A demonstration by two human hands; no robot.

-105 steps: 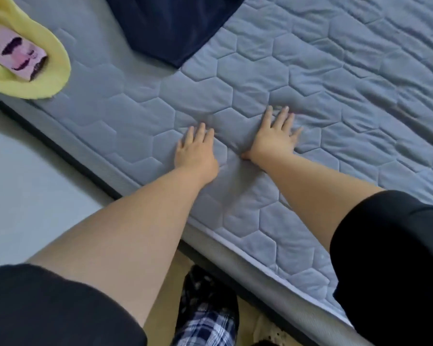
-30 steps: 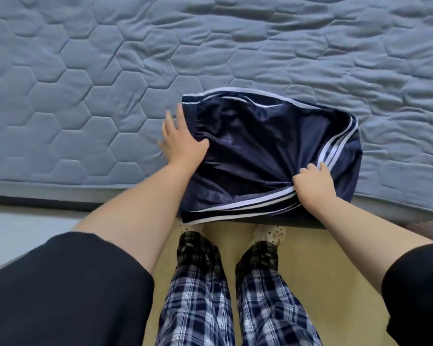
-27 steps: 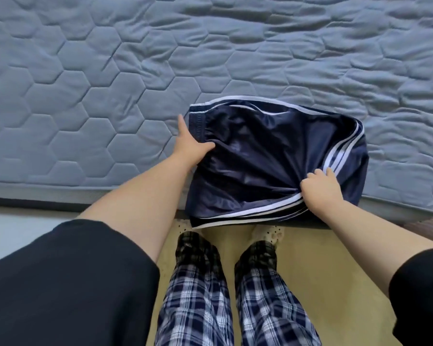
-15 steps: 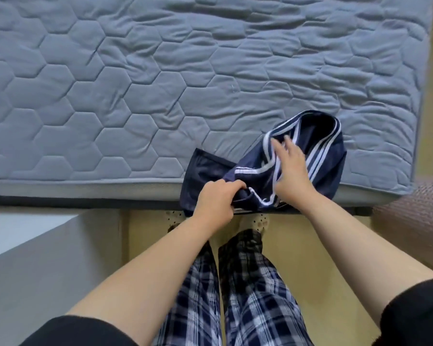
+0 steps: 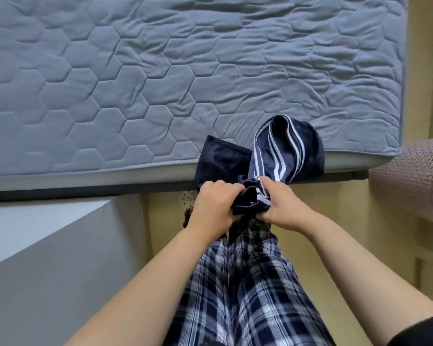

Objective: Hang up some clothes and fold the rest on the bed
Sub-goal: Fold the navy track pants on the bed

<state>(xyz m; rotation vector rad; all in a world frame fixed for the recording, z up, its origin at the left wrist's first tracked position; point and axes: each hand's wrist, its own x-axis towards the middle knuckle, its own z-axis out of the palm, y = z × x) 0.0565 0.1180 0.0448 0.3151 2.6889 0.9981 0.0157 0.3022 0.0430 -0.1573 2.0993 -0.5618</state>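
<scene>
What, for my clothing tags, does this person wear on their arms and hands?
The left hand and the right hand are bare: no gloves, rings or watch show. Both forearms are uncovered. A black fabric sleeve shows only high on the right arm, at the frame's lower corner.

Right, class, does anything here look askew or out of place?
Yes: the navy striped shorts lie crumpled and twisted, draped over the mattress edge near its corner, not folded flat. The left hand and right hand grip one bunched end.
</scene>
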